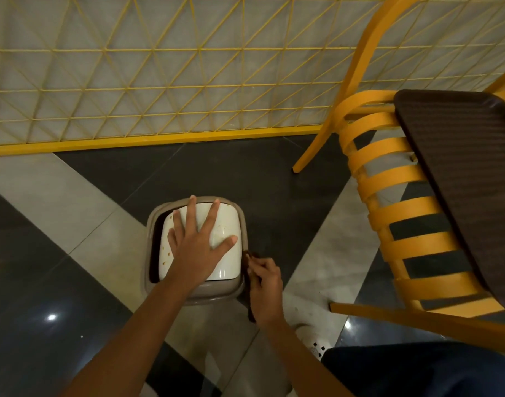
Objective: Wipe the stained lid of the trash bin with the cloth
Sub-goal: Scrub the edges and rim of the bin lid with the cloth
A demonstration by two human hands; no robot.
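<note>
A small trash bin point(237, 290) with a beige rim stands on the floor below me. Its white swing lid point(231, 222) is tilted, leaving a dark gap along the left side, and carries small orange-brown spots near its left edge. My left hand point(198, 245) lies flat on the lid with fingers spread. My right hand point(264, 287) is just right of the bin's rim, fingers curled around a dark brown cloth point(250, 265) that hangs down beside the bin.
A yellow wooden chair point(394, 216) with a dark seat cushion point(469, 179) stands close on the right. A yellow lattice fence point(159, 81) runs across the back. The floor is dark and light tiles. My shoe point(311, 336) and dark trouser leg point(417, 371) sit at lower right.
</note>
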